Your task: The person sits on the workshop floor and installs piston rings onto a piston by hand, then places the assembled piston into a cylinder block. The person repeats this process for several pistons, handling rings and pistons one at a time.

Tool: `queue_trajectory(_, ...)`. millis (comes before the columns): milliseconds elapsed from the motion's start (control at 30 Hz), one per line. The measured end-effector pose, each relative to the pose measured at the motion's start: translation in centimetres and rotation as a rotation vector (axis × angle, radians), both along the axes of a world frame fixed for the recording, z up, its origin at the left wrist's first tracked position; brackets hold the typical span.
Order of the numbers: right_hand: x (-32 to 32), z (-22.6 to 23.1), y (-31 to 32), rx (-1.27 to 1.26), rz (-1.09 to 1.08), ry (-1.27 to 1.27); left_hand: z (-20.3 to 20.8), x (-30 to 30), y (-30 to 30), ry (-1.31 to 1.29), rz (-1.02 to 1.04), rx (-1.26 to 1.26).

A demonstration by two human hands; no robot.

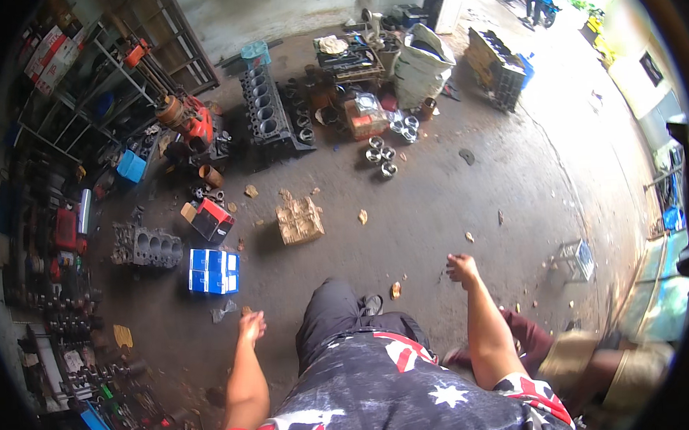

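Observation:
Both my hands hang apart over the workshop floor, with nothing seen in either. My left hand [252, 326], fingers loosely bent, is nearest to a blue and white box [213, 271] and a crumpled clear plastic bag [225, 310]. Out to the right, my right hand [462, 269] has its fingers a little apart above bare concrete. Ahead on the floor lies a tan moulded packing tray [299, 220]. A small engine block [147, 247] and an opened red and black box [211, 220] stand beyond the blue box.
A long engine block [265, 110], several pistons [380, 155], a white sack [422, 64] and another block [496, 68] stand farther off. Parts racks [60, 292] line the left. A metal stool [573, 261] stands right; another person [578, 362] is close at lower right.

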State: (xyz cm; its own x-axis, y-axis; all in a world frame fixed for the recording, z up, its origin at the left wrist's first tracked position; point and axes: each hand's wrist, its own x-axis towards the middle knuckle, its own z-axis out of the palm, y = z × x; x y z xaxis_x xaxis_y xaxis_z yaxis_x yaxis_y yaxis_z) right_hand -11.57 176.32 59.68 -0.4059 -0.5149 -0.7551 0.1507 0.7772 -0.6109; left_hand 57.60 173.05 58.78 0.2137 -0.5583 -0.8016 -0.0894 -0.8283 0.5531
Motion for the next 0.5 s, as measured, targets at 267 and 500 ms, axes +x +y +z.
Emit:
queue_trajectory(267,-0.7,2.7,-28.4,-0.105,0.027,0.045,-2.4,1.4,-6.5,-0.136,0.37,0.377)
queue_trajectory(500,-0.7,1.6,-36.0,0.215,0.023,-0.033,-0.4,-4.9,-37.4,-0.012,-0.059,0.109)
